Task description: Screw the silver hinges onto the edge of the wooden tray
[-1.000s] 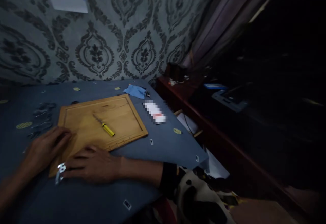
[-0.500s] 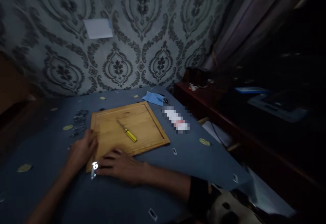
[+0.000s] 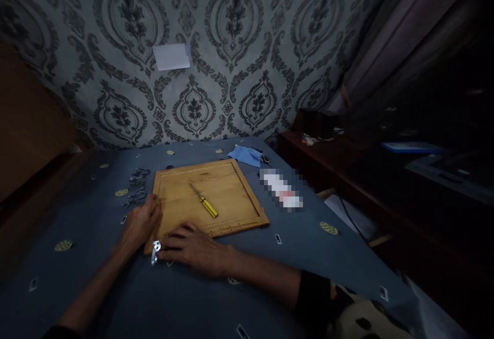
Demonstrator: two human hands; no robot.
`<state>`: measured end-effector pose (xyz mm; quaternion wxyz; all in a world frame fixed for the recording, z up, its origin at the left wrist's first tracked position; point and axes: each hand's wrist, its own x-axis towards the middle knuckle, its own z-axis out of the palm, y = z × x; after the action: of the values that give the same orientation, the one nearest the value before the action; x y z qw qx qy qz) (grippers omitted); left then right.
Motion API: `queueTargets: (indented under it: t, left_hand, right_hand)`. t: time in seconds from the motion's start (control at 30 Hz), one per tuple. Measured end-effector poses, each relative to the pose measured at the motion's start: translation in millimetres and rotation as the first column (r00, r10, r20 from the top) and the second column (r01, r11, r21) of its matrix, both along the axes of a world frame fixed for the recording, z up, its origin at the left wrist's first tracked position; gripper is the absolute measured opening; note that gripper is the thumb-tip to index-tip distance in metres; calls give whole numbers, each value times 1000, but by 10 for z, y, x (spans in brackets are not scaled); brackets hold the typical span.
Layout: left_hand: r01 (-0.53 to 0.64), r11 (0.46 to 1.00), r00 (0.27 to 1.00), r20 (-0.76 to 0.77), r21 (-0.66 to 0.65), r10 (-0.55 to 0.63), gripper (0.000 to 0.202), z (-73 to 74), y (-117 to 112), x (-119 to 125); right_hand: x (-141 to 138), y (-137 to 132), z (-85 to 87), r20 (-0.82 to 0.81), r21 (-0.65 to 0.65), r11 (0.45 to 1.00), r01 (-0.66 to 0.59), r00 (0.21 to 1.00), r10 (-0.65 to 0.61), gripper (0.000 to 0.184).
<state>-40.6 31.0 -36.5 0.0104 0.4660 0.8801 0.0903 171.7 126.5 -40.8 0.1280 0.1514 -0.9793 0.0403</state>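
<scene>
A light wooden panel point(image 3: 227, 187) with a raised frame lies on a patterned blue cloth. My left hand point(image 3: 143, 224) grips the panel's left edge, fingers curled against it. My right hand point(image 3: 195, 249) lies over the near edge, its fingers stretched out and slightly spread. Just beyond its fingertips, at the panel's near left corner, sits a shiny metal hinge point(image 3: 155, 252); the thumb's contact with it is unclear. On the panel rests a screwdriver point(image 3: 208, 207) with a yellow handle, its shaft pointing away to the left.
Several dark metal hinges point(image 3: 137, 187) lie left of the panel. Behind its far right corner are a blue cloth point(image 3: 246, 155) and scissors point(image 3: 265, 159). A blurred white item point(image 3: 281, 189) lies to the right. A dark red desk point(image 3: 328, 166) stands beyond, with an open drawer point(image 3: 349, 215).
The view has shifted, so the whole scene sits farther right. Both hands keep about the same places on the panel, and the hinge stays at its corner.
</scene>
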Motion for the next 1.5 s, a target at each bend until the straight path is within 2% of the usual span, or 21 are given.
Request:
queueTargets:
  t: [0.43,0.57,0.63,0.7,0.8,0.9,1.0,1.1,1.5]
  left_hand:
    - [38,999,999,-25,6,-38,38,-64,104,-193]
    - [54,996,998,20,73,-56,45,4,9,-168]
    - [114,969,992,34,217,-124,48,70,-106,-148]
    - [202,923,959,123,328,-254,51,130,-247,-144]
    - [316,863,829,328,394,-453,57,161,-453,-167]
    - [443,824,733,387,353,-560,67,122,-590,-205]
    - [513,807,705,392,294,-591,68,82,-652,-228]
    - [529,806,701,399,267,-592,68,91,-672,-208]
    - [534,807,729,347,253,-591,43,167,-665,-32]
  right_hand:
    - [-87,90,97,58,60,998,23,998,-26,35]
    - [-88,96,71,85,22,1000,17,996,-19,37]
    - [-92,102,36,77,-35,999,2,997,1,37]
    - [-102,110,-9,52,-90,996,-4,999,9,38]
    - [-116,121,-67,36,-141,990,-20,999,26,38]
    - [-117,122,-100,44,-160,987,-20,999,27,39]
    - [-111,121,-112,44,-182,983,-30,998,39,40]
    - [-103,121,-112,44,-192,981,-32,998,42,41]
    - [-87,87,-136,8,-185,983,-1,1000,3,38]
